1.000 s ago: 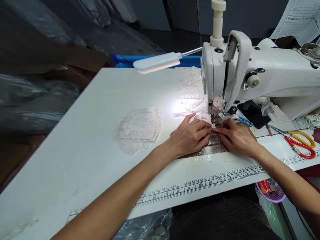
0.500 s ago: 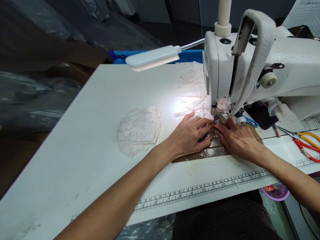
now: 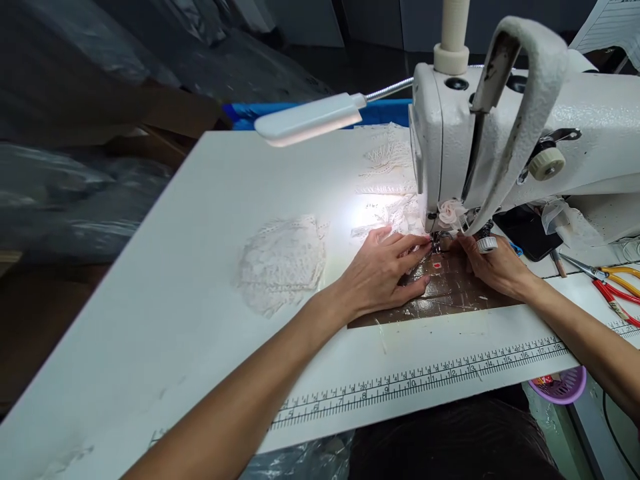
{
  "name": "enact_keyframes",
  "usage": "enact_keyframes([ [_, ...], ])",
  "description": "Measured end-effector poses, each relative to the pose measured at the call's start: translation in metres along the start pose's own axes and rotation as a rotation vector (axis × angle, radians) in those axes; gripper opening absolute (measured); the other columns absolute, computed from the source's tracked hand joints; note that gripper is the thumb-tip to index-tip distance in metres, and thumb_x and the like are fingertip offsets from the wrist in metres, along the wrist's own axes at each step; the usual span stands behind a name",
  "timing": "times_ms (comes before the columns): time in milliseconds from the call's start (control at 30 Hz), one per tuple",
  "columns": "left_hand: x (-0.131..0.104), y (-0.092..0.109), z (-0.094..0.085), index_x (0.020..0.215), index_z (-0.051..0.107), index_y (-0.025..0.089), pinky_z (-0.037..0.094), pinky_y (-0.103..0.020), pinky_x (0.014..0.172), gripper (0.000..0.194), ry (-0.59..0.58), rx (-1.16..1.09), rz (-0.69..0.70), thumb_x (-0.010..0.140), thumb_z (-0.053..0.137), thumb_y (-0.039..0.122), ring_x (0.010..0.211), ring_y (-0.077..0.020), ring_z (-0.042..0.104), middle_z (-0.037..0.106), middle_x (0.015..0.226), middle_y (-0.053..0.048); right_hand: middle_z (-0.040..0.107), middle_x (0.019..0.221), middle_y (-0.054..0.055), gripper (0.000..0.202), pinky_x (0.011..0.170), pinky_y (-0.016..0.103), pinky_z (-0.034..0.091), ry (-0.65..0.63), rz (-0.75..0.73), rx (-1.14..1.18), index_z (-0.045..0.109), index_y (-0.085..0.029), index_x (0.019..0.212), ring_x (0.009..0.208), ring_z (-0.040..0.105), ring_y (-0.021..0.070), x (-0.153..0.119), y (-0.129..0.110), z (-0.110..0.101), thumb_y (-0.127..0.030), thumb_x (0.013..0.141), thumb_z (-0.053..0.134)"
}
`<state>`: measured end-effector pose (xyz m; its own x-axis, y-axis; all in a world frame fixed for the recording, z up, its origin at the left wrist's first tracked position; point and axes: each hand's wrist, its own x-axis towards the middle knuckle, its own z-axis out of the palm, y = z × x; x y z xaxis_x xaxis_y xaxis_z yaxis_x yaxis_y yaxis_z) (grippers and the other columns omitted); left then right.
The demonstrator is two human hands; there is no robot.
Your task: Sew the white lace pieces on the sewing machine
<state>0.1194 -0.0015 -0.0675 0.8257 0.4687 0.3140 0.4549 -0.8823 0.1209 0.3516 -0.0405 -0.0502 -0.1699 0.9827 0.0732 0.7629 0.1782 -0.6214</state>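
Observation:
My left hand (image 3: 383, 273) lies palm down beside the needle, fingers stretched out over white lace (image 3: 406, 212) that shows beyond its knuckles. Its index fingertip is close to the presser foot (image 3: 437, 243) of a white sewing machine (image 3: 427, 133). To the right of the foot is my right hand (image 3: 495, 265), with its fingers curled and closed together. Its fingertips are partly hidden by the machine's lower parts, so what they pinch cannot be made out. Under both hands is a shiny brown sheet (image 3: 450, 293) with a small red mark near the needle.
Gathered lace pieces (image 3: 283, 263) lie on the white table (image 3: 200, 280) to the left. A lamp (image 3: 310, 120) lights the needle area. At right are a black phone (image 3: 530, 233), scissors (image 3: 590, 268) and red-handled snips (image 3: 615, 303). A printed ruler (image 3: 415, 387) follows the front edge.
My right hand has moved back and right, away from the front of the presser foot, uncovering the red mark and more brown sheet. My left hand stays nearly in place. The view has shifted slightly.

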Motion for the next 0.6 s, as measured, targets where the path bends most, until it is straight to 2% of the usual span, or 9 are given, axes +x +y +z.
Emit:
enact_keyframes([
  [133,0.000,-0.001,0.001,0.127,0.059,0.021,0.040,-0.060,0.106,0.038,-0.003,-0.012,-0.016,0.094,0.050,0.036,0.109,-0.0268,0.064,0.064,0.127,-0.011,0.062,0.074,0.005,0.045,0.060,0.031,0.049,0.033,-0.025,0.115,0.059,-0.019,0.089,0.067,0.061,0.0178,-0.009,0.004,0.000,-0.058,0.098,0.038],
  [233,0.000,-0.002,0.003,0.128,0.058,0.020,0.039,-0.060,0.108,0.036,0.017,-0.024,-0.031,0.097,0.045,0.032,0.108,-0.0248,0.064,0.064,0.126,-0.011,0.062,0.080,0.005,0.050,0.059,0.032,0.053,0.028,0.011,0.224,0.060,-0.019,0.096,0.062,0.061,0.0165,-0.014,0.009,0.000,-0.064,0.096,0.037],
  [333,0.000,-0.002,0.004,0.131,0.055,0.017,0.037,-0.060,0.109,0.036,0.033,-0.032,-0.067,0.101,0.039,0.031,0.113,-0.0248,0.061,0.063,0.128,-0.013,0.064,0.086,0.007,0.042,0.059,0.033,0.054,0.050,0.026,0.254,0.060,-0.019,0.099,0.063,0.063,0.0176,-0.015,0.010,0.001,-0.057,0.097,0.041],
  [467,0.000,0.000,0.004,0.132,0.052,0.014,0.034,-0.061,0.110,0.040,0.001,-0.032,-0.151,0.103,0.037,0.036,0.120,-0.0275,0.057,0.061,0.129,-0.016,0.066,0.096,0.010,0.023,0.075,0.038,0.056,0.109,-0.094,0.105,0.063,-0.019,0.097,0.088,0.066,0.0235,-0.018,0.008,0.002,-0.034,0.095,0.046],
  [533,0.001,-0.001,0.003,0.132,0.053,0.015,0.035,-0.060,0.110,0.039,-0.022,-0.041,-0.156,0.103,0.038,0.037,0.122,-0.0273,0.056,0.062,0.129,-0.015,0.066,0.105,0.013,0.023,0.080,0.041,0.056,0.107,-0.160,0.009,0.065,-0.017,0.097,0.093,0.066,0.0249,-0.022,0.008,0.005,-0.028,0.094,0.045],
  [600,0.003,-0.005,0.000,0.129,0.057,0.017,0.039,-0.057,0.108,0.036,-0.022,-0.048,-0.138,0.103,0.039,0.035,0.121,-0.0263,0.057,0.063,0.128,-0.014,0.065,0.111,0.015,0.027,0.078,0.043,0.057,0.120,-0.216,-0.107,0.066,-0.017,0.101,0.091,0.066,0.0261,-0.026,0.008,0.010,-0.029,0.096,0.043],
])
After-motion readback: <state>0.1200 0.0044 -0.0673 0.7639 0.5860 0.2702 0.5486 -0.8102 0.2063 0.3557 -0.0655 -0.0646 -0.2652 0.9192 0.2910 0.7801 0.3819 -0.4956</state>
